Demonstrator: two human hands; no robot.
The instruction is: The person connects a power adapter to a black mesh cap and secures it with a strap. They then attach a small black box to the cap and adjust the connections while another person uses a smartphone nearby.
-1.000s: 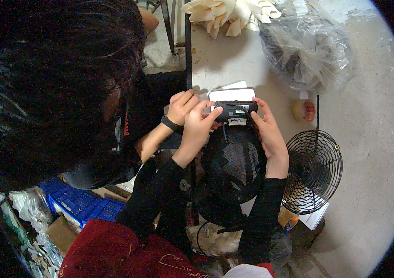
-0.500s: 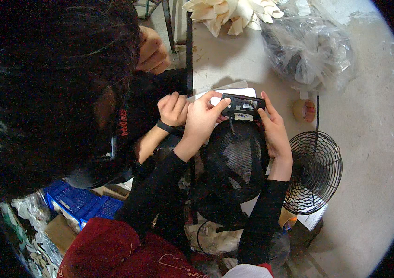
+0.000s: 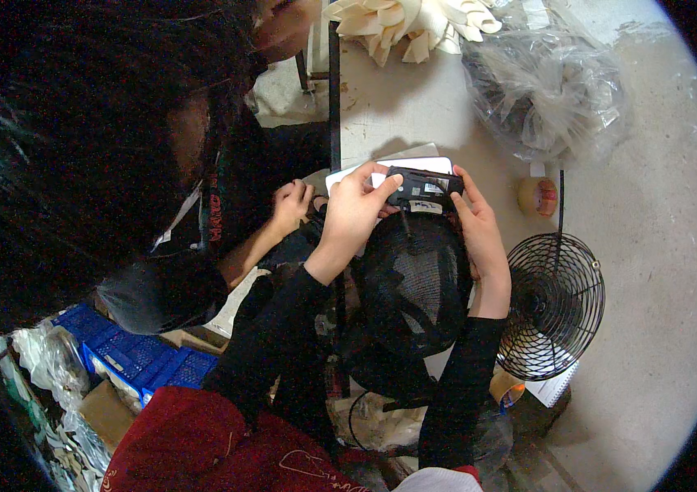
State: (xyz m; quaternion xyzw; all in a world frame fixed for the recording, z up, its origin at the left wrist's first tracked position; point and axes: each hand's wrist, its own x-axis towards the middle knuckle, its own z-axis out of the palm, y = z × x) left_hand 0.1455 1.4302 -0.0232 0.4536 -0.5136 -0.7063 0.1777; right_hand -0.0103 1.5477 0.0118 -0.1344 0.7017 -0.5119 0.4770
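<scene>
My left hand [image 3: 350,209] and my right hand [image 3: 481,234] hold a small black box-shaped device [image 3: 419,190] between them, one at each end. Pale labels show on its face, and a short cable hangs from its lower side. Both thumbs press on the near face; the other fingers are partly hidden behind it. Just below the device, between my forearms, is a black mesh cap [image 3: 414,279]. A flat white object [image 3: 443,163] lies behind the device, partly covered by my hands.
At the left a co-worker's hand [image 3: 289,205] rests close to my left wrist. A black wire fan guard [image 3: 552,307], a tape roll [image 3: 537,197], a clear plastic bag [image 3: 553,90] and cream-coloured pieces [image 3: 414,25] are on the table. Blue crates [image 3: 123,361] stand lower left.
The device and my hands have shifted slightly left. The co-worker's nearer hand has drawn away from my left hand, lower and to the left; the co-worker's head has also shifted.
</scene>
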